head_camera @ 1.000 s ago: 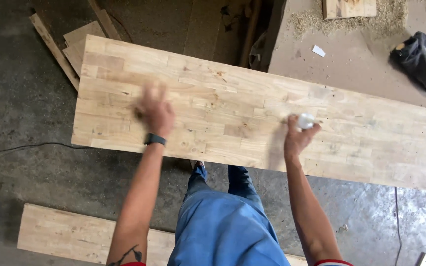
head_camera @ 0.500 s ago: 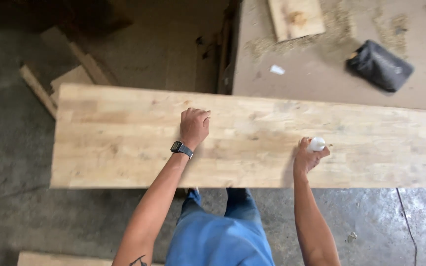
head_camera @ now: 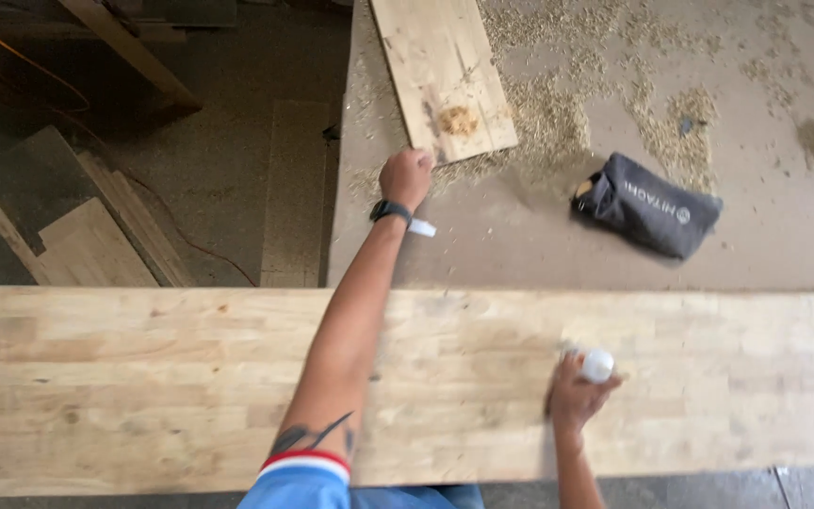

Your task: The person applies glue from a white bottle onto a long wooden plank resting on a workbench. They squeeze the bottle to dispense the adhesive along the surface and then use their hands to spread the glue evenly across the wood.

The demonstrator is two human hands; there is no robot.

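Hands, two, bare, one person, seen from above. Right hand [head_camera: 575, 396]: grip closed around a small white bottle-like object [head_camera: 597, 364], which pokes out just beyond the knuckles and sits over the long butcher-block panel [head_camera: 143, 377]; whether the object's tip touches the wood cannot be told. Panel: pale, finger-jointed, lying crosswise under the right grip and running well to either side of it, its near edge just short of the person's blue shirt [head_camera: 299, 483]. Left hand [head_camera: 407, 177]: arm stretched across the panel, a dark watch [head_camera: 390, 210] at the wrist, grip curled at the near corner of a shorter board [head_camera: 443, 71]; fingers are tucked under and blurred, so whether they pinch the board or only rest on it cannot be told. A small white scrap [head_camera: 422, 228] lies just behind that wrist. Beyond the left grip: brown table [head_camera: 784, 236] strewn with wood shavings [head_camera: 558, 113]; a dark grey bag [head_camera: 650, 205] lies to the right of it. Left of the table: floor with offcuts [head_camera: 87, 245] and an orange cord [head_camera: 21, 57]. Risks, judged: the long reach leaves the forearm over the panel, so it could smear anything wet there; the short board could drag shavings toward the panel; a loose one-handed hold could let the board slip off the table edge.
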